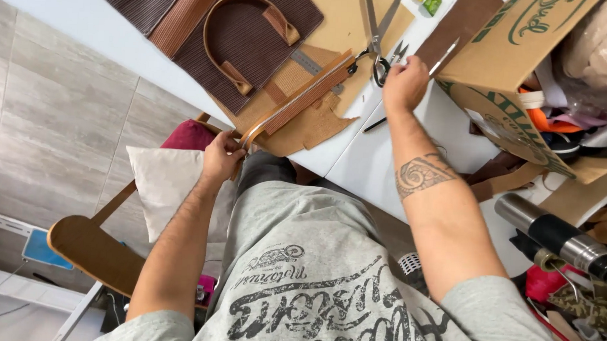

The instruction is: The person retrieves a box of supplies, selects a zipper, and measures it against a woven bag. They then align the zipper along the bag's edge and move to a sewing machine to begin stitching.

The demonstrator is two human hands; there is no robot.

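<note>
My left hand point(222, 155) grips the near end of a long brown leather strap with a pale edge point(298, 100), which runs across tan cardboard pieces point(312, 127) on the white table point(378, 163). My right hand point(405, 83) is closed around a thin metal tool point(445, 56) whose tip points up to the right. Large scissors point(377, 32) lie just left of that hand, with small snips point(396, 54) beside them. A dark brown woven bag panel with a tan handle point(244, 34) lies at the far left of the table.
An open cardboard box point(516, 57) full of straps and scraps stands at the right. A metal cylinder point(563, 237) and clutter sit at the lower right. A wooden chair point(89, 247) with a pale cushion point(165, 182) is at my left, over a tiled floor.
</note>
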